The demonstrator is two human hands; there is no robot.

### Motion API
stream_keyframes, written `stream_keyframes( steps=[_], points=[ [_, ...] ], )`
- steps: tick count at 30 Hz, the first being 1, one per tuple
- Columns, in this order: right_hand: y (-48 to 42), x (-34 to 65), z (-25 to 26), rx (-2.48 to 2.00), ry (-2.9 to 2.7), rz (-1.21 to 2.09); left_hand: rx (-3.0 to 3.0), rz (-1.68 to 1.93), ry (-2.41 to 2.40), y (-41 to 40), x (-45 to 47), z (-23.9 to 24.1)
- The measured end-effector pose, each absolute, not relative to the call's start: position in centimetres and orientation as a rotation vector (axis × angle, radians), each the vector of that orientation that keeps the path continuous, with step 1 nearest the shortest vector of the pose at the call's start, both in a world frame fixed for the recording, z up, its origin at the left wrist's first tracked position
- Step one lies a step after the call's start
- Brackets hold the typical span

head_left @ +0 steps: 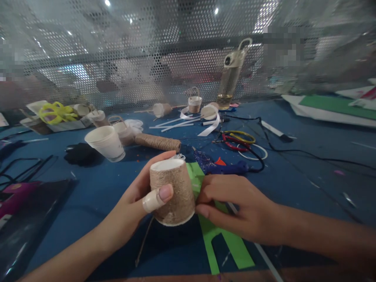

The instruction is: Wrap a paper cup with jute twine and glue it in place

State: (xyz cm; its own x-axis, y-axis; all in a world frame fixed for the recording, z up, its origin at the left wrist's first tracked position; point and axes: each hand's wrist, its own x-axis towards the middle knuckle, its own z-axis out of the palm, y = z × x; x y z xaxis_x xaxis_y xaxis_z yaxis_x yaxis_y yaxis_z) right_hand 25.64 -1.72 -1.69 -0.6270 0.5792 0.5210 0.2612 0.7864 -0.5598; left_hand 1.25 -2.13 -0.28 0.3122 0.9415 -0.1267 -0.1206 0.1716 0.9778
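A paper cup wrapped in brown twine is tilted in my left hand, which is closed around it, its thumb across the front. The thumb wears a beige bandage. My right hand has its fingers curled together against the cup's lower right side; what they pinch, if anything, is hidden. Below the cup hangs a loose end of twine. Green paper with cut-out strips lies under and behind the right hand. Just beyond is a blue glue gun.
A twine roll and white paper cups stand left of centre. Pliers with red handles, a black cable and a water bottle are to the right. Yellow scissors lie back left. A perforated metal screen closes off the far edge.
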Motion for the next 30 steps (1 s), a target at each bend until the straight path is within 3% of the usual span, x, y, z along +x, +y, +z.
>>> stream_keyframes(
  steps=[15,30],
  points=[
    [-1.6,26.0,-2.1,-0.618,-2.247,0.457,1.33,0.96,0.793,-1.4,0.1,-2.3],
    [-1.3,25.9,-2.5,-0.656,-2.224,0.456,1.203,0.835,0.971,-2.1,1.4,-0.1]
  ],
)
